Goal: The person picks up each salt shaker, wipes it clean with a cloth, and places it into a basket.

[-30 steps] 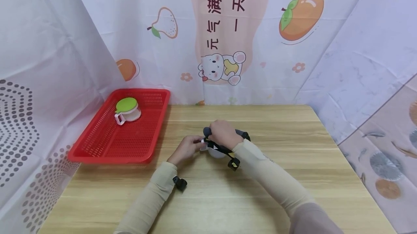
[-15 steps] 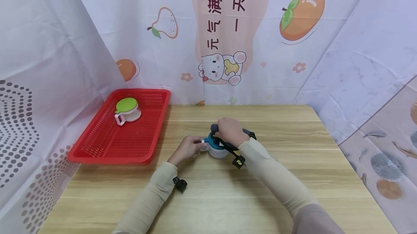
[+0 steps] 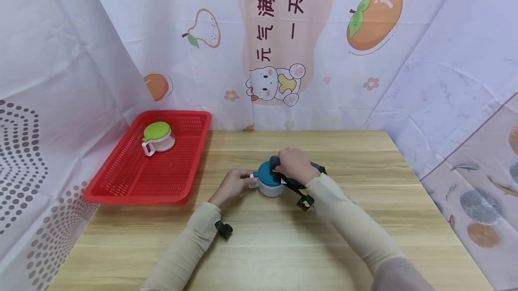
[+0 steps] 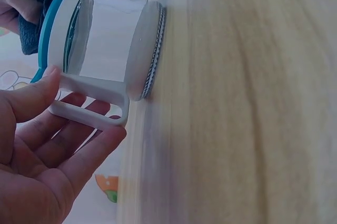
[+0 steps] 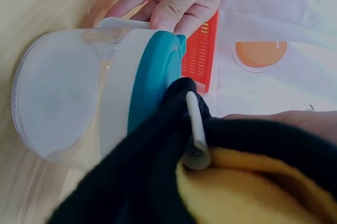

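A clear seasoning jar [image 4: 108,39] with a white collar and teal lid [image 3: 265,174] stands upright on the table. My left hand [image 3: 233,185] holds the jar's white handle [image 4: 97,86], thumb at the collar and fingers around the handle. Above the lid's right side, my right hand [image 3: 294,164] grips a bunched dark cloth [image 3: 274,162]. In the right wrist view, this cloth shows a yellow side [image 5: 242,184] and a small white tag [image 5: 196,124]. It lies against the lid there and hides part of it.
A red plastic basket [image 3: 196,160] stands at the back left of the wooden table [image 3: 259,250]. Inside it sits a similar jar with a green lid [image 3: 157,131] and white handle. A printed curtain [image 3: 323,111] hangs behind the table's far edge.
My right hand and the cloth have slid rightward across the jar's top, uncovering much of the teal lid. My left hand stays on the handle, and the jar has not moved.
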`<action>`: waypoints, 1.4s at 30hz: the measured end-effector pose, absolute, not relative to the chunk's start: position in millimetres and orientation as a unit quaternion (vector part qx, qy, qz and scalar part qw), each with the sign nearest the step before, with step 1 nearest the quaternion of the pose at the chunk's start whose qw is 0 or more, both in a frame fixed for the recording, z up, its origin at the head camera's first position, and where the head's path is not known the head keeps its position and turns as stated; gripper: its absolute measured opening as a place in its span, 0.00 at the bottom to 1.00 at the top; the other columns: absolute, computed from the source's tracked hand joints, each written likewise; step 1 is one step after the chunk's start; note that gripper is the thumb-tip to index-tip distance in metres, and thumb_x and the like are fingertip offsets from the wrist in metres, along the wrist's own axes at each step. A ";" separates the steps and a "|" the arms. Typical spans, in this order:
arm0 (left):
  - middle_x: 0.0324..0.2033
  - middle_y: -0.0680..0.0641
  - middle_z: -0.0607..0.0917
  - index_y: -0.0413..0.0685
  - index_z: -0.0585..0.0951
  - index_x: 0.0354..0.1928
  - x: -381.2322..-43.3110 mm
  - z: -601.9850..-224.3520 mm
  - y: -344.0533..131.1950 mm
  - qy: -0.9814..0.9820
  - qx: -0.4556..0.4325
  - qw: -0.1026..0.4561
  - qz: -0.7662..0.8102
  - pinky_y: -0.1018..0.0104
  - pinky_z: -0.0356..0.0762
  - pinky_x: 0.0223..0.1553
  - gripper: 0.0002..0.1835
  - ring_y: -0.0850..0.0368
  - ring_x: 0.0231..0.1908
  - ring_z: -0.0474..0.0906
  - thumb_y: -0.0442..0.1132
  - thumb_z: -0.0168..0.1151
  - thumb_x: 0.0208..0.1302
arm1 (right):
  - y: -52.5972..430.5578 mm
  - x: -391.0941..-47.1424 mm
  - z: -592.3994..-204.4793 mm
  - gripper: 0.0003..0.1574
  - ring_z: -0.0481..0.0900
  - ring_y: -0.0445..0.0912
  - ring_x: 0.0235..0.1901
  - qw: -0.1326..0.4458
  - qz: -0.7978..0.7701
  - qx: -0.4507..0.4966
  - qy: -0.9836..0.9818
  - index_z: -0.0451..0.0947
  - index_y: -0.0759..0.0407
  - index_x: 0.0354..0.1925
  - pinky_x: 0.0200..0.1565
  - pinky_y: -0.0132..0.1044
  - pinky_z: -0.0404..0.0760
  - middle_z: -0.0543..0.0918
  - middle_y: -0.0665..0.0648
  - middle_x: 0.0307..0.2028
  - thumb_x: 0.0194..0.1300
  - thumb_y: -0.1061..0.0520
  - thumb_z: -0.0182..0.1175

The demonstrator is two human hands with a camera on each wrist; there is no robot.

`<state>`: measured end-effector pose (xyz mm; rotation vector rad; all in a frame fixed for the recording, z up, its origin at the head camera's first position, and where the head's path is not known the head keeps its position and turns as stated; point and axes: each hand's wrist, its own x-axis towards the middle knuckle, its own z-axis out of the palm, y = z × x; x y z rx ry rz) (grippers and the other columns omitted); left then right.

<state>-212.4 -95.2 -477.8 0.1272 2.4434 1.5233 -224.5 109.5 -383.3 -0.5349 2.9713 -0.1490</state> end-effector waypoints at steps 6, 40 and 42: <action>0.35 0.51 0.83 0.50 0.87 0.42 -212.4 -479.0 -95.7 0.842 0.047 0.123 0.523 0.64 0.76 0.38 0.08 0.56 0.35 0.75 0.42 0.65 0.64 | 112.9 -219.2 -383.0 0.14 0.79 0.49 0.31 0.056 -0.039 -0.179 0.982 0.84 0.59 0.39 0.34 0.43 0.81 0.86 0.58 0.37 0.64 0.49 0.65; 0.35 0.51 0.85 0.49 0.87 0.44 -207.5 -476.4 -94.8 0.853 0.065 0.098 0.508 0.68 0.72 0.35 0.09 0.58 0.34 0.74 0.41 0.64 0.65 | 94.8 -197.4 -388.7 0.12 0.71 0.45 0.25 0.031 -0.061 -0.261 0.963 0.83 0.59 0.30 0.28 0.37 0.73 0.81 0.53 0.27 0.61 0.51 0.68; 0.34 0.50 0.85 0.49 0.87 0.43 -208.0 -476.6 -94.4 0.856 0.077 0.098 0.502 0.68 0.72 0.34 0.08 0.57 0.33 0.74 0.41 0.63 0.65 | 91.8 -197.5 -388.7 0.12 0.73 0.45 0.26 0.028 -0.060 -0.262 0.963 0.84 0.59 0.32 0.30 0.38 0.76 0.83 0.54 0.29 0.61 0.51 0.68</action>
